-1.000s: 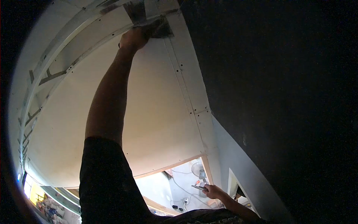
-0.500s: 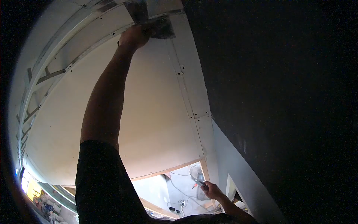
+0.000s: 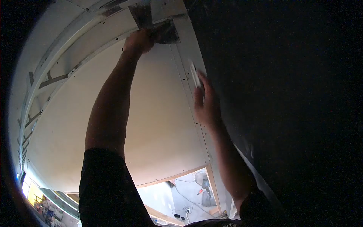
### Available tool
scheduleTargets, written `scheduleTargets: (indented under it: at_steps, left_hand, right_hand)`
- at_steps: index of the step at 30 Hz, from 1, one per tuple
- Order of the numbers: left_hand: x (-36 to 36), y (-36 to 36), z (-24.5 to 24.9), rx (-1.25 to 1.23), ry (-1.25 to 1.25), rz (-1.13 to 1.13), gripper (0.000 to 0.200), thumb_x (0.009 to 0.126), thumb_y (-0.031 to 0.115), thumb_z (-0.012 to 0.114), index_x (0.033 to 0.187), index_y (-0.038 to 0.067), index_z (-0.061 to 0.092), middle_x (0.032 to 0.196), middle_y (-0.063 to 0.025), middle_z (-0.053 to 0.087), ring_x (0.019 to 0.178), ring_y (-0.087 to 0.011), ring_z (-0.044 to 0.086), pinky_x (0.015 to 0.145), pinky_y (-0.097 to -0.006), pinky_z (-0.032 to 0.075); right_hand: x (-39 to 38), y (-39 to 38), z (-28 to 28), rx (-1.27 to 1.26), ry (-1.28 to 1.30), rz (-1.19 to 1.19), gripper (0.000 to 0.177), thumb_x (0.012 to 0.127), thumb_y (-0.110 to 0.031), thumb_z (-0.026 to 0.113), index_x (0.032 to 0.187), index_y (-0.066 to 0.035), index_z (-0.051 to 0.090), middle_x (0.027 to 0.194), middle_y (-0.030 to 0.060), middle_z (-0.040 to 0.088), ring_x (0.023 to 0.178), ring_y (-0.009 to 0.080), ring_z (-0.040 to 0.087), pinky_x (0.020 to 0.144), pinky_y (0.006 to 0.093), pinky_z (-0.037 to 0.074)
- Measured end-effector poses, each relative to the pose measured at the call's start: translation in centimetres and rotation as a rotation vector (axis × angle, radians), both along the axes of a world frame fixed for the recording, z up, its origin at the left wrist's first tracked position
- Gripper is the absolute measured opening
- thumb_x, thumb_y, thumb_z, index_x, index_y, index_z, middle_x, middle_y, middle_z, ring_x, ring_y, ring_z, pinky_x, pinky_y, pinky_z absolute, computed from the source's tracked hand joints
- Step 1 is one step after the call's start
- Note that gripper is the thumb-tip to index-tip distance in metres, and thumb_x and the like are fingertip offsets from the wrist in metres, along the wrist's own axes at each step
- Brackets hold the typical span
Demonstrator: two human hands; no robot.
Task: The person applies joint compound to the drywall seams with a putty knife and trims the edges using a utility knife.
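My left hand is raised to the top of the curved pale panel, its fingers closed at the edge of a dark, four-sided patch. What those fingers grip is lost in shadow. Another dark patch lies just above the hand. My right hand is up beside the panel's right seam, closed on a slim pale object blurred by motion. That object points upward, overlapping the strip of screw heads in this view.
A black surface fills the right side. Curved metal framing with short crosspieces runs along the left. Below, a wood-edged opening shows a fan, cables and a pale floor. Piled items stand at lower left.
My right hand has swung up from the lower opening to the panel's right seam, carrying the slim pale object. My left hand stays at the dark patch; the view has shifted slightly.
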State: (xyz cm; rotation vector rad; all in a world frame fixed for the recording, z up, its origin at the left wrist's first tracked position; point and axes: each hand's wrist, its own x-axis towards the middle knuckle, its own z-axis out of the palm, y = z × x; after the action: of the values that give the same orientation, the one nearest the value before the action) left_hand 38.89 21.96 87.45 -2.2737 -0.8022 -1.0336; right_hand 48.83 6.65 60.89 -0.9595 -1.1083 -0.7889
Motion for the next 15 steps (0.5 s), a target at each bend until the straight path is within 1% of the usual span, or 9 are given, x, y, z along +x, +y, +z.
scheduleTargets:
  at_steps: [1,3,4,6,10,12,13,15]
  left_hand:
    - [-0.1,-0.1,-0.2,0.005,-0.004,0.000,0.047,0.097,0.058,0.045,0.131,0.032,0.063,0.126,-0.0149,0.066,0.116,-0.0371,0.063,0.098,-0.0511,0.049]
    - [-0.3,-0.5,-0.8,0.042,-0.027,-0.047,0.047,0.097,0.057,0.045,0.132,0.031,0.062,0.126,-0.0154,0.066,0.117,-0.0372,0.062,0.099,-0.0509,0.050]
    - [-0.3,0.0,-0.7,0.044,-0.031,-0.047,0.047,0.097,0.057,0.045,0.132,0.031,0.062,0.126,-0.0154,0.066,0.117,-0.0372,0.062,0.099,-0.0509,0.050]
    - [-0.1,0.7,-0.6,0.080,-0.031,-0.046,0.044,0.097,0.057,0.047,0.133,0.036,0.061,0.126,-0.0133,0.066,0.118,-0.0362,0.062,0.099,-0.0504,0.050]
    - [-0.2,0.6,-0.6,0.108,-0.014,-0.067,0.042,0.097,0.058,0.048,0.134,0.040,0.059,0.126,-0.0115,0.066,0.118,-0.0354,0.062,0.098,-0.0505,0.051]
    - [-0.2,0.8,-0.7,0.121,0.018,0.000,0.043,0.098,0.059,0.046,0.135,0.042,0.057,0.126,-0.0107,0.067,0.116,-0.0346,0.063,0.097,-0.0513,0.051]
    - [-0.3,1.0,-0.6,0.116,0.019,0.005,0.043,0.098,0.059,0.046,0.135,0.042,0.057,0.126,-0.0107,0.067,0.116,-0.0346,0.063,0.097,-0.0513,0.051]
    - [-0.5,1.1,-0.2,0.160,0.102,-0.026,0.043,0.098,0.059,0.046,0.137,0.043,0.055,0.125,-0.0100,0.067,0.115,-0.0340,0.064,0.095,-0.0514,0.052]
  right_hand:
    - [1.1,1.4,2.9,0.103,-0.063,-0.057,0.045,0.097,-0.004,0.050,0.142,-0.006,0.044,0.137,0.0238,0.055,0.123,0.0418,0.057,0.102,0.0451,0.048]
    - [2.1,2.7,8.0,0.081,0.019,-0.033,0.044,0.097,-0.003,0.049,0.141,-0.006,0.046,0.137,0.0228,0.056,0.126,0.0402,0.055,0.105,0.0449,0.046]
    - [2.7,3.5,9.8,0.083,0.015,-0.033,0.044,0.097,-0.003,0.049,0.141,-0.006,0.046,0.137,0.0228,0.056,0.126,0.0402,0.055,0.105,0.0449,0.046]
    - [3.9,4.6,12.3,0.117,-0.015,-0.182,0.044,0.101,-0.010,0.047,0.145,-0.007,0.043,0.141,0.0233,0.053,0.129,0.0385,0.054,0.107,0.0445,0.044]
    - [4.5,5.8,13.3,0.031,0.073,-0.191,0.047,0.100,-0.009,0.047,0.146,-0.010,0.041,0.141,0.0236,0.052,0.130,0.0385,0.053,0.107,0.0445,0.044]
    - [4.9,6.5,12.8,0.088,0.023,-0.221,0.047,0.100,-0.010,0.047,0.147,-0.009,0.039,0.140,0.0243,0.053,0.129,0.0395,0.053,0.106,0.0455,0.045]
    - [5.3,7.0,12.6,0.083,0.023,-0.216,0.047,0.100,-0.010,0.047,0.147,-0.009,0.039,0.140,0.0243,0.053,0.129,0.0395,0.053,0.106,0.0455,0.045]
    - [6.0,7.8,12.6,0.167,0.011,-0.170,0.047,0.101,-0.011,0.047,0.147,-0.009,0.040,0.138,0.0246,0.055,0.126,0.0412,0.055,0.103,0.0469,0.047]
